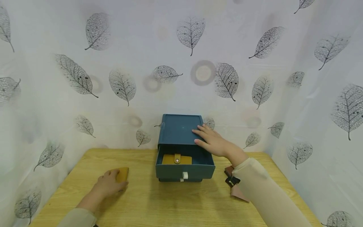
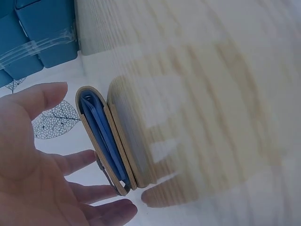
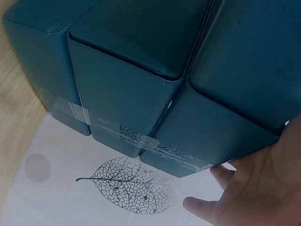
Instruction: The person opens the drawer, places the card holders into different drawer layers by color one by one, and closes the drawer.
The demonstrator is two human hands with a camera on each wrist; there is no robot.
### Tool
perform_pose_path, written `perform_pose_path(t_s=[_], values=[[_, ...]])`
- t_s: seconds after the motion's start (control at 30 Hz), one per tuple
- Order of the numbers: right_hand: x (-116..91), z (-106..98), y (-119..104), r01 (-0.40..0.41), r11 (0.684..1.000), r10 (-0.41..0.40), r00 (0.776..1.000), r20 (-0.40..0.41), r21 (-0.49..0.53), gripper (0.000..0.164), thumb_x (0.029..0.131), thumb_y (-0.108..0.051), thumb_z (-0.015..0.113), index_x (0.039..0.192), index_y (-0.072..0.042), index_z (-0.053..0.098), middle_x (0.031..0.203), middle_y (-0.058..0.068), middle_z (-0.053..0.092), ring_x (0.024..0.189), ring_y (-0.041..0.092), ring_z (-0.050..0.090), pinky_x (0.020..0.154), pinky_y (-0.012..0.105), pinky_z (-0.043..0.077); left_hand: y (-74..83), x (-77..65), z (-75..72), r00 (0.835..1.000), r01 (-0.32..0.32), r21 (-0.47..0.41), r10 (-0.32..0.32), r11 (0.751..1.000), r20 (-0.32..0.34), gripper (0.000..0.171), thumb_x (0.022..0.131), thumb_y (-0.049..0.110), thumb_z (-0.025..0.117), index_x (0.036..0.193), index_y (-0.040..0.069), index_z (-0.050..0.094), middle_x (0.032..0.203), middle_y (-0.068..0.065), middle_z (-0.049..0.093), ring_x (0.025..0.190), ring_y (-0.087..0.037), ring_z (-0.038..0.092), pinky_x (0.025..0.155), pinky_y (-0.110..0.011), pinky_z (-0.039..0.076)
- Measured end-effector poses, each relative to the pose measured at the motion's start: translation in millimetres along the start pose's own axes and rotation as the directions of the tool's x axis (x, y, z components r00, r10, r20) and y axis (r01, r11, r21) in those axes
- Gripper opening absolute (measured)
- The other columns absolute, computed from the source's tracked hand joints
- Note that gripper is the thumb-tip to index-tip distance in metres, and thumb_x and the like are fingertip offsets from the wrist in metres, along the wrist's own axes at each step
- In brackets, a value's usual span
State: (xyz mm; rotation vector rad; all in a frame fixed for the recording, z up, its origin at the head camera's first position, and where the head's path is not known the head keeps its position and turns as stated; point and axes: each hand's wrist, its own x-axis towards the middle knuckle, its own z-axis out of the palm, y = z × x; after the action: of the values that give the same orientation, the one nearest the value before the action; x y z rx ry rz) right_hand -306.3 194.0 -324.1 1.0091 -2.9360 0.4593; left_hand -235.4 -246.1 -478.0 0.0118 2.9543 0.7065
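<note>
On the left of the table lies a yellow wallet (image 1: 122, 175), with my left hand (image 1: 107, 184) over its near side. In the left wrist view the wallet (image 2: 106, 136) stands folded, blue inside; fingertips are right at its edge and the thumb is apart from it. A dark blue drawer unit (image 1: 181, 129) stands at the back centre, its upper drawer (image 1: 173, 171) pulled out. Inside that drawer lies another yellow wallet (image 1: 168, 159) with a snap strap. My right hand (image 1: 211, 141) rests on the unit's top right edge, fingers spread.
Brown, black and pink leather-like pieces (image 1: 238, 192) lie on the wooden table (image 1: 136, 208) at the right, partly hidden by the right sleeve (image 1: 261, 183). A leaf-patterned curtain (image 1: 147, 37) hangs behind and at both sides. Clear tape (image 3: 103, 120) runs along the unit's side.
</note>
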Motion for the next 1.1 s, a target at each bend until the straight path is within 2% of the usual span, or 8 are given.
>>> perform_pose_path(t_s=[0.23,0.7,1.1], values=[[-0.2,-0.2,-0.7,0.001,1.0,-0.001,1.0,0.0,0.007,0.065,0.105,-0.054,0.038,0.16,-0.019,0.029,0.167,0.013,0.014,0.153,0.036,0.002,0.119,0.064,0.007,4.9,-0.9,-1.8,1.0,0.001,0.003,-0.001,1.0,0.0,0.088,0.091,0.051,0.065,0.144,-0.014,0.037,0.132,-0.048,0.037,0.116,-0.066,0.041,0.09,-0.075,0.04],[1.0,2.2,3.8,0.004,1.0,-0.004,1.0,-0.009,0.001,0.066,0.105,-0.055,0.036,0.16,-0.019,0.028,0.167,0.013,0.013,0.153,0.037,0.002,0.119,0.064,0.006,8.1,5.9,-0.3,0.999,0.03,0.0,-0.03,1.0,0.027,0.091,0.091,0.051,0.066,0.145,-0.014,0.033,0.124,-0.047,0.043,0.106,-0.059,0.049,0.08,-0.067,0.048],[0.6,2.5,3.4,0.004,1.0,-0.004,1.0,-0.006,0.002,0.066,0.105,-0.055,0.037,0.16,-0.02,0.028,0.167,0.012,0.013,0.153,0.036,0.001,0.119,0.064,0.007,10.7,8.6,2.4,0.998,0.06,0.017,-0.06,0.998,0.005,0.089,0.088,0.046,0.071,0.141,-0.016,0.036,0.113,-0.041,0.052,0.103,-0.058,0.049,0.079,-0.066,0.048]])
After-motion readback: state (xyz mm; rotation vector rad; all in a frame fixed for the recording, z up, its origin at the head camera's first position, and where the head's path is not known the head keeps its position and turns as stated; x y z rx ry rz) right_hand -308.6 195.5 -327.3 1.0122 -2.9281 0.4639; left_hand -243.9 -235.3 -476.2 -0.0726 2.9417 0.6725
